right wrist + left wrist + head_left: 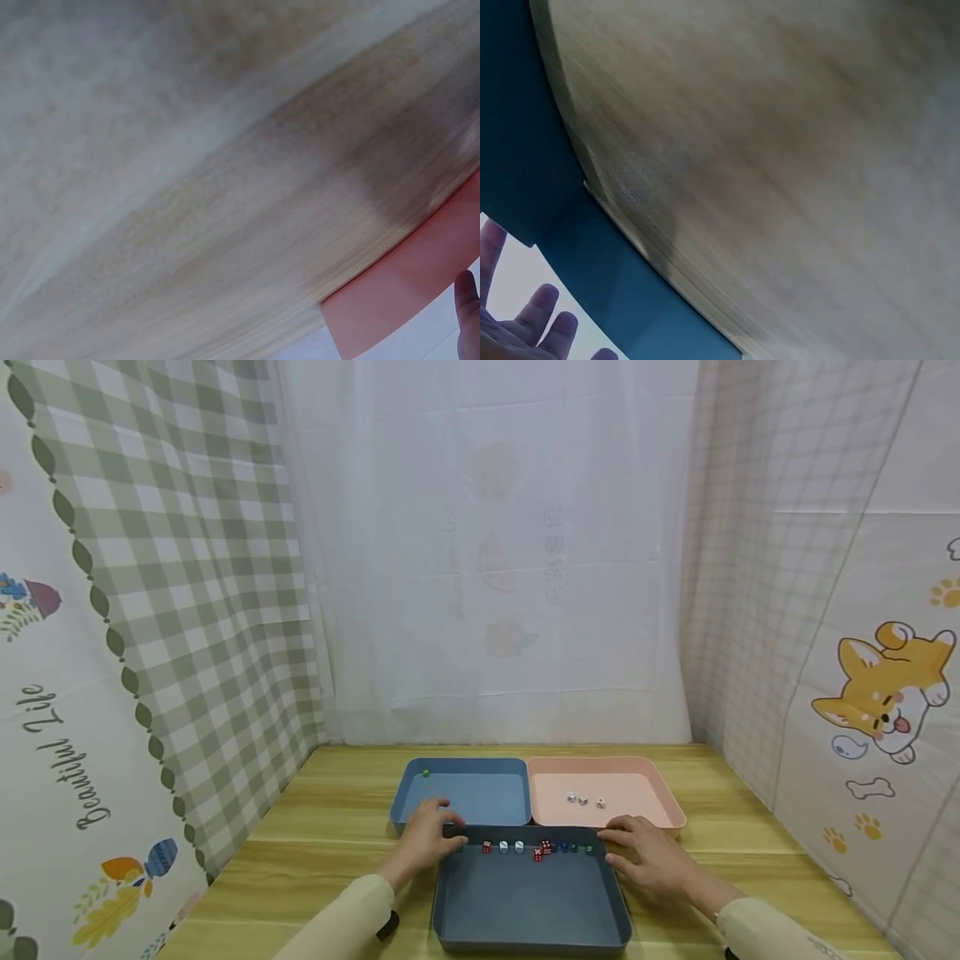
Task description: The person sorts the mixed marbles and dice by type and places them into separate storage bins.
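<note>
A dark grey tray [532, 902] lies nearest the person, with a row of small dice along its far side. From left to right I make out a red die [487, 847], two white dice [503, 847], more red dice [537, 855], then dark blue and a green die [589, 850]. My left hand [424, 840] is at the tray's far left corner, thumb by the rim, fingers spread and relaxed. At the far right corner my right hand [651, 860] has its fingertips by the rim, fingers lightly bent. No die shows in either hand; contact with the rim is unclear.
Behind the grey tray stand a blue tray [480, 789] holding one green die [426, 773], and a pink tray [637, 777] with three white dice [582, 800], side by side. All sit on a wood-grain table [337, 827], with curtains at the back and both sides.
</note>
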Tool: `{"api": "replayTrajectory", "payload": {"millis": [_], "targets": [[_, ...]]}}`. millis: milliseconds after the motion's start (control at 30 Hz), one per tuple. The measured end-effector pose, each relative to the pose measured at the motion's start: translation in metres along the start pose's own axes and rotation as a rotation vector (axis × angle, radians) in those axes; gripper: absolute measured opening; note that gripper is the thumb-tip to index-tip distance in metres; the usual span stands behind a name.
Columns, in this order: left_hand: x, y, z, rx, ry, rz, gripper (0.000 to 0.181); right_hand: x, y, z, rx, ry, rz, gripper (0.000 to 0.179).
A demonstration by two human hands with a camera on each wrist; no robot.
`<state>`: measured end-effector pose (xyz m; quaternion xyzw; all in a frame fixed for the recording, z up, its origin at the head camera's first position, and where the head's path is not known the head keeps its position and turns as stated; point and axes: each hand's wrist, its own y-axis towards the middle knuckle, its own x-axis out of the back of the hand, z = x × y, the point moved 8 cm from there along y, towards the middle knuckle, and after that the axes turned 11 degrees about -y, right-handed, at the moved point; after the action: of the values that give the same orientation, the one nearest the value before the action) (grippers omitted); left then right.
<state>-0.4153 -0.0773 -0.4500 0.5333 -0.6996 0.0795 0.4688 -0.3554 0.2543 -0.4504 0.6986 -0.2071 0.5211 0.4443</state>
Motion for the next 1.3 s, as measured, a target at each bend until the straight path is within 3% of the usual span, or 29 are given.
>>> {"api": "replayTrajectory", "payload": {"millis": [467,900,1300], "targets": [[-0.007,-0.004,-0.002,-0.003,0.133,0.018,0.014,-0.001,0.001,-0.001,-0.002,-0.002,0.000,0.035],[-0.014,-0.001,-0.002,0.042,0.298,0.094,0.010,-0.001,0.002,-0.001,-0.005,-0.002,0.003,0.035],[-0.017,0.002,0.001,0.072,0.259,0.107,0.007,0.000,0.001,0.000,-0.001,0.004,-0.007,0.035]]}}
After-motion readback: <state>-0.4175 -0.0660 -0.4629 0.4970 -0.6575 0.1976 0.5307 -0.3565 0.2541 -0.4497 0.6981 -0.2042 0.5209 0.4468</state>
